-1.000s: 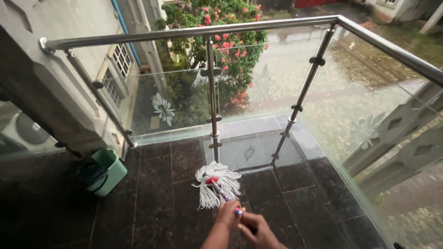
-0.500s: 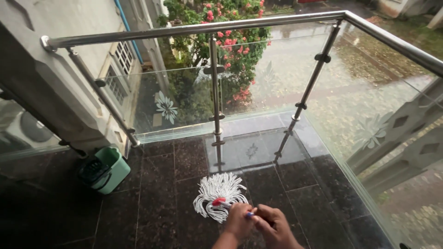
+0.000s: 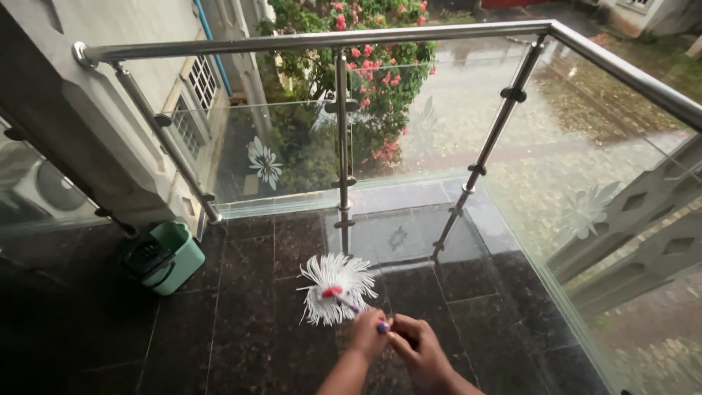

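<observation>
Gripping the mop (image 3: 335,296) — left hand (image 3: 368,333), right hand (image 3: 418,350) — near a green bucket (image 3: 170,257) (contents unclear).

Dark glossy tiled floor (image 3: 241,329) here, wet sheen near the glass; white string mop head (image 3: 333,289) splayed flat on it, green bucket (image 3: 172,257) sitting in the left corner

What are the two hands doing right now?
Left hand: closed around the mop handle.
Right hand: closed on the same mop handle, just behind the left.
</observation>
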